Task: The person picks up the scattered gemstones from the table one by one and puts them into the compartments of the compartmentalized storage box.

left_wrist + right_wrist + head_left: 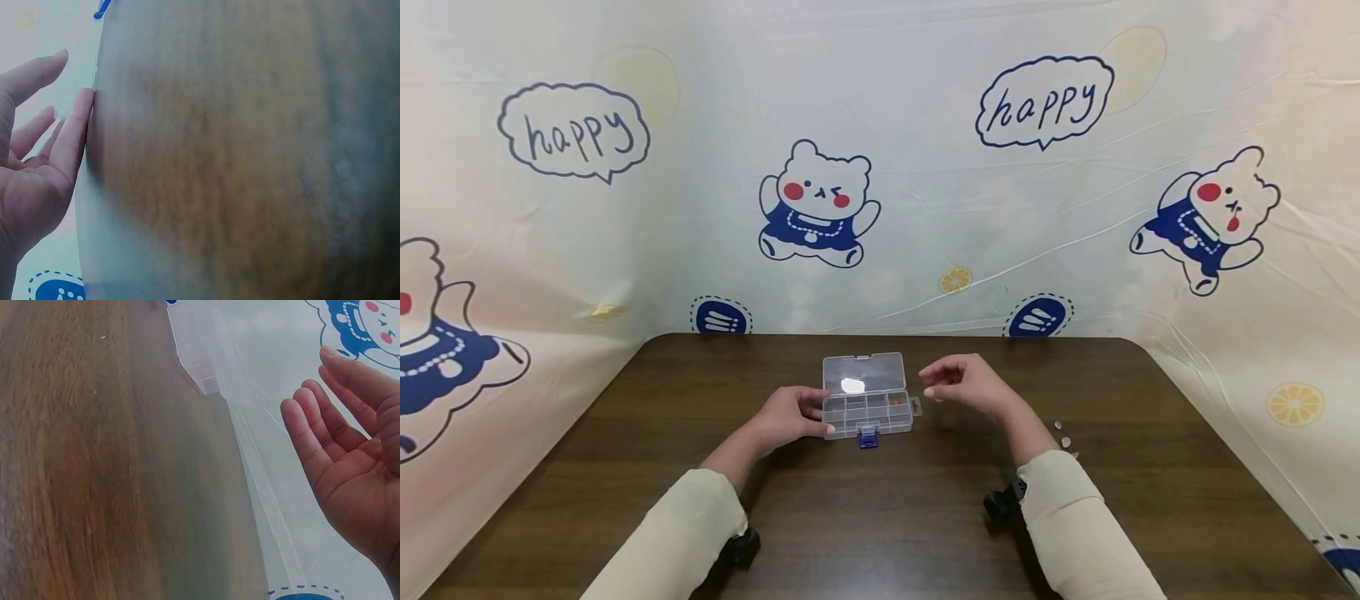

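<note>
A clear plastic compartment box (856, 423) stands on the table with its lid (880, 372) raised at the back and a blue clasp (868, 437) at the front. My left hand (786, 417) holds the box's left end, thumb at the front corner and a finger farther back. Small orange bits (896, 401) lie in a back right compartment; their kind is too small to tell. Just right of the box my right hand (966, 385) hovers, fingers loosely bent and thumb apart, nothing visible between them. In the right wrist view that hand (356, 462) is beside the box (197, 353).
Several small pale, clear-looking pieces (1066, 442) lie on the brown wooden table (925, 517), right of my right forearm. A clear hanging tab (916, 407) juts from the box's right end. A printed cloth (910, 208) surrounds the table's back and sides.
</note>
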A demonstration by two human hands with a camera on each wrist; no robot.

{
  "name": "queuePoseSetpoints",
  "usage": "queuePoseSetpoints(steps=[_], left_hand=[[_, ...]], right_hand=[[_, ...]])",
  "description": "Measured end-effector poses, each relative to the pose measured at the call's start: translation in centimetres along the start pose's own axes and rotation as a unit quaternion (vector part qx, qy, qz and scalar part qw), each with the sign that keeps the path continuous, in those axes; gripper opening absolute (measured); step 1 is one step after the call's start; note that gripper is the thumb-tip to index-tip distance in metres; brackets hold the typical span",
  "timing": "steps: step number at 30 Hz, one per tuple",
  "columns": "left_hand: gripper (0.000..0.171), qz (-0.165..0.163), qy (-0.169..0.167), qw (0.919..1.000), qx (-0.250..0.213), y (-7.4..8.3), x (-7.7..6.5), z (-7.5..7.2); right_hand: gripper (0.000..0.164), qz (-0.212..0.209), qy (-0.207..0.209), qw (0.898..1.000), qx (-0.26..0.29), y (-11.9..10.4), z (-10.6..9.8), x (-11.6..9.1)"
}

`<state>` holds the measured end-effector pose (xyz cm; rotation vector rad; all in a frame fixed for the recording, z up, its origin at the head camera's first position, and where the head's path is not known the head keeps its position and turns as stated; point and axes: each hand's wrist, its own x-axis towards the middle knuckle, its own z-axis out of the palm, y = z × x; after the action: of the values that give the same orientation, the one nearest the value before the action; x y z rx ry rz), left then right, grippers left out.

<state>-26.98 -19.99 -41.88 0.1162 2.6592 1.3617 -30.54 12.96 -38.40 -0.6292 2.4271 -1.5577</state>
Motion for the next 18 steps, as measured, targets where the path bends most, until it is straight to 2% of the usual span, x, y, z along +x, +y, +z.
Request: queuePoseSetpoints(steps=[11, 18], left_hand=[[0.065, 0.001, 0.001, 1.0000, -0.001, -0.2, 0.1, 0.1], [0.065, -0.003, -0.001, 1.0000, 0.000, -0.1, 0.1, 0.0]], right_hand=[[0.027, 0.012, 0.010, 1.000, -0.009, 0.0, -0.8, -1.2], [0.029, -0.020, 0.005, 1.000, -0.017, -0.1, -1.8, -2.3]])
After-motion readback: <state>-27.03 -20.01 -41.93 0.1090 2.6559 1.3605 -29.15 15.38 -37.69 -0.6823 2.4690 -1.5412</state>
